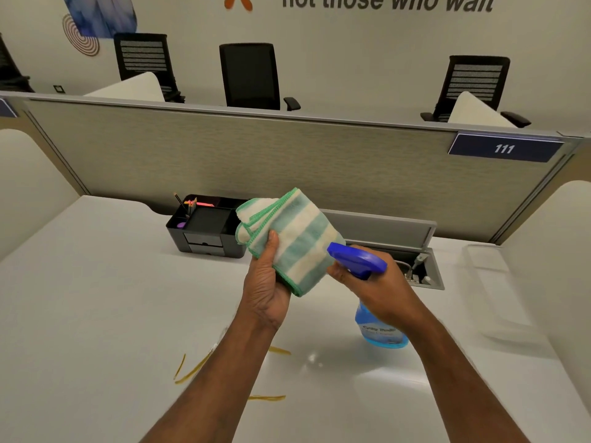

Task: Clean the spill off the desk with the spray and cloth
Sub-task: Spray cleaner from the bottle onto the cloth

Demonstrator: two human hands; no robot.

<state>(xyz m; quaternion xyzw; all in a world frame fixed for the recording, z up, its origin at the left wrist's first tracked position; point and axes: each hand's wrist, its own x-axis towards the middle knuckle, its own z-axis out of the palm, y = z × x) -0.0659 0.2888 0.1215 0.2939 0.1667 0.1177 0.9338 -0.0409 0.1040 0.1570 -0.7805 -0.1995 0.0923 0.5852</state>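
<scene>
I see the cloth [287, 238], green-and-cream striped with green stitched edging, bunched and folded, lifted above the desk [96, 298], with the blue spray bottle [380, 327] right beside it, its darker blue trigger head [358, 259] aimed at the cloth and nearly touching it. The bottle is clear, holds pale blue liquid, stands roughly upright and sits raised off the white surface. The spill [192, 369] lies nearer to me as thin yellow-brown streaks across the desk, partly hidden from my view
</scene>
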